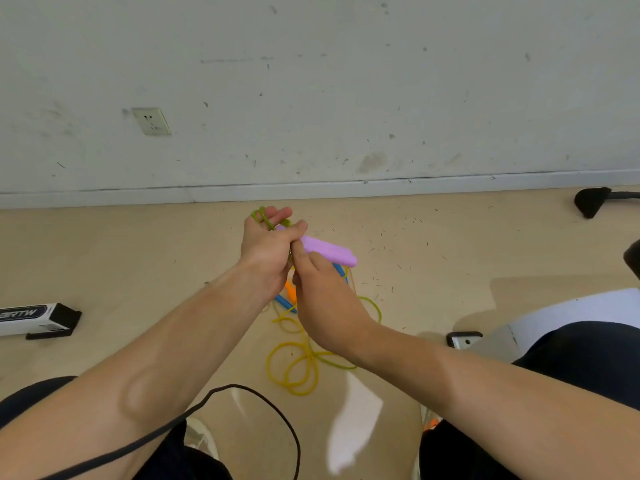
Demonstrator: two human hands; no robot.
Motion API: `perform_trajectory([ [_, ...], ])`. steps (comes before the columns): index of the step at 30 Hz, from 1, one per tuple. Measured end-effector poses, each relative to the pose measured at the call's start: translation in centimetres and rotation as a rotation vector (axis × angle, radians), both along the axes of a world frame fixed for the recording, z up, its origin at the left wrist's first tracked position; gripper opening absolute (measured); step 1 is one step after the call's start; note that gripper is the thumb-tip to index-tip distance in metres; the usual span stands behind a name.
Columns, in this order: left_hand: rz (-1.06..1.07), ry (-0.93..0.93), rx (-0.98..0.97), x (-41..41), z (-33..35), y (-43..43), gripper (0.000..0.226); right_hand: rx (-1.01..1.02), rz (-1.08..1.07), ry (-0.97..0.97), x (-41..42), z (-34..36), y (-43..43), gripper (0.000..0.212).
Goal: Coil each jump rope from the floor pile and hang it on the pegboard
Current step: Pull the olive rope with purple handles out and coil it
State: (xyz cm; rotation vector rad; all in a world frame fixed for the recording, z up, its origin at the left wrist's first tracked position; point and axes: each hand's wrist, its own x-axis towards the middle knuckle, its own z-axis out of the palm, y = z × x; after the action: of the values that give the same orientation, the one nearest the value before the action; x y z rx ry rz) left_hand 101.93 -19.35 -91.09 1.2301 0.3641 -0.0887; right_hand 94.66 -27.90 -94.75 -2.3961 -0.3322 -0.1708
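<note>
My left hand [266,251] grips a purple foam handle [329,252] of a jump rope, and loops of its green cord [263,216] wrap over the fingers. Just below it, my right hand [322,299] pinches the cord against the handle's near end. More yellow-green cord [298,368] lies in loose loops on the floor beneath my hands. Blue handles [285,303] and an orange handle [290,289] of other ropes lie on the floor, partly hidden behind my hands. The pegboard is out of view.
A grey wall with a socket [151,121] rises just beyond the ropes. A black-and-white box [38,320] lies at the left. A chair base [592,202] is at the far right, a white panel [554,317] nearer. A black cable [263,407] loops near my knees.
</note>
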Motion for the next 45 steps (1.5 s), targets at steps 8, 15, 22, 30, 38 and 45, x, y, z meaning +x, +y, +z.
perform_trajectory([
  [8,-0.008,0.062,-0.239,1.6,2.0,2.6,0.035,0.332,-0.091,0.146,0.1,-0.8,-2.3,0.021],
  [15,-0.453,0.052,-0.267,0.8,2.9,4.9,0.031,0.314,0.074,0.432,3.1,-0.1,-7.4,0.035],
  [22,-0.875,-0.048,0.168,0.0,2.2,5.5,0.047,0.408,0.156,0.626,4.3,3.0,-9.4,0.017],
  [30,-0.655,-0.428,0.605,-0.8,-0.5,4.0,0.036,0.880,-0.215,0.824,2.8,5.3,-6.1,0.020],
  [38,-0.236,-0.435,0.467,-1.8,-0.6,1.0,0.033,1.078,-0.287,0.782,0.5,4.5,-3.0,0.022],
  [45,-0.121,-0.273,0.266,-1.8,-0.5,0.3,0.037,0.811,-0.177,0.673,0.7,3.5,-2.4,0.026],
])
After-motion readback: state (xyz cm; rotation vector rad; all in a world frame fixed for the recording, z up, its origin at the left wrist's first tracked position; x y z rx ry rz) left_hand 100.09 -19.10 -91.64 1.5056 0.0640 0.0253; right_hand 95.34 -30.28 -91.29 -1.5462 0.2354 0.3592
